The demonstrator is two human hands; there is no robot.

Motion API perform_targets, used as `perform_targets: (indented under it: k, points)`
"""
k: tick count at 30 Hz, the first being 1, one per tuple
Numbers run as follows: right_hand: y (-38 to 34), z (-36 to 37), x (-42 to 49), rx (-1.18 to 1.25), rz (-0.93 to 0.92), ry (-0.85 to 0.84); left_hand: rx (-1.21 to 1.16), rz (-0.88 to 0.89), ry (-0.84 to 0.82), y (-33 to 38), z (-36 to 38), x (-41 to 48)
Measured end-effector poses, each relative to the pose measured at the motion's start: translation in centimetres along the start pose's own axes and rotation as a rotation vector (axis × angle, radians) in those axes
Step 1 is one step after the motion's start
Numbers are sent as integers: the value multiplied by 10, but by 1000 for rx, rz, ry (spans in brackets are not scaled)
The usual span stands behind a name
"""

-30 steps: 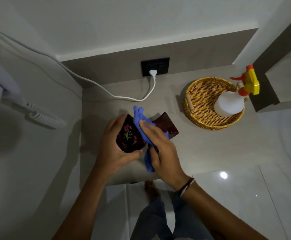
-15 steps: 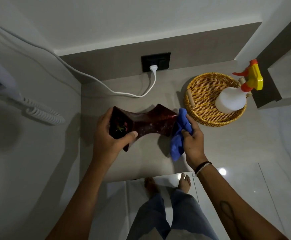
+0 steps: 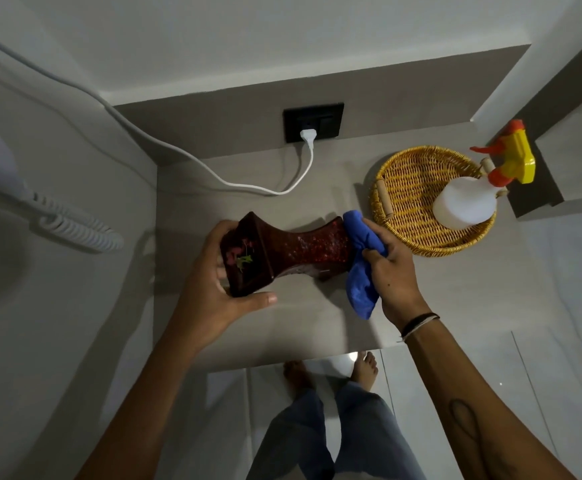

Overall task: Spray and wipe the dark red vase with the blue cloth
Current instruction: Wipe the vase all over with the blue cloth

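The vase is gripped at its flared end by the left hand, with the thumb stretched out beneath it and the fingers wrapped over the far edge. The vase is held on its side, above the counter, and its long axis runs from left to right. A small red and green motif is seen on the square end face turned toward the camera. The opposite end of the vase is covered by the cloth, which is clutched in the right hand and pressed against the dark red surface. A loose fold of the cloth hangs down below that hand. A dark band is worn on the right wrist.

To the right of the hands, a wicker tray is set on the counter, and a white spray bottle with a yellow and orange trigger head is stood inside it. Behind the vase, a white plug is seated in a black wall socket, and its cable is trailed across the counter and up to the left. A coiled white cord is seen on the left wall. Below the counter edge, bare feet and jeans are visible on the tiled floor.
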State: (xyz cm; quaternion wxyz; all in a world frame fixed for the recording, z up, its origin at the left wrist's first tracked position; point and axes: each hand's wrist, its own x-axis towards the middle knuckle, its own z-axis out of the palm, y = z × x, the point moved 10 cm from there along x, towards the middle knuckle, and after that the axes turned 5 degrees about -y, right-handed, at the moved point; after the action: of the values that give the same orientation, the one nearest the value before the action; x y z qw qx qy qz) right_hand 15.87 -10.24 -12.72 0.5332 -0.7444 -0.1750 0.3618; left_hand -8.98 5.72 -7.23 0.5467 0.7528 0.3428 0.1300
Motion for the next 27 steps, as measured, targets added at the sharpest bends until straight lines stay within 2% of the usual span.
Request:
perform_targets:
  k: [6, 10, 14, 17, 20, 22, 24, 27]
  points:
    - [5, -2, 4, -61, -23, -27, 30, -17, -17, -5, 3, 4]
    - [-7, -2, -8, -207, -138, 26, 244, 55, 70, 6, -6, 2]
    - [-38, 20, -52, -330, -390, 93, 260, 133, 50, 6, 4, 0]
    - [-68, 72, -92, -367, -633, -68, 275, 160, 57, 11, 8, -3]
    - [-75, 111, -111, -491, -760, -176, 284, 172, 103, 12, 8, -3]
    - [-62, 114, -104, -599, -761, -203, 307, 167, 122, 9, 5, -5]
    - [-44, 104, -82, -731, -677, -196, 314, 134, 136, 2, 2, -8]
    - [-31, 72, -50, -792, -497, -77, 304, 104, 132, -3, 5, -10]
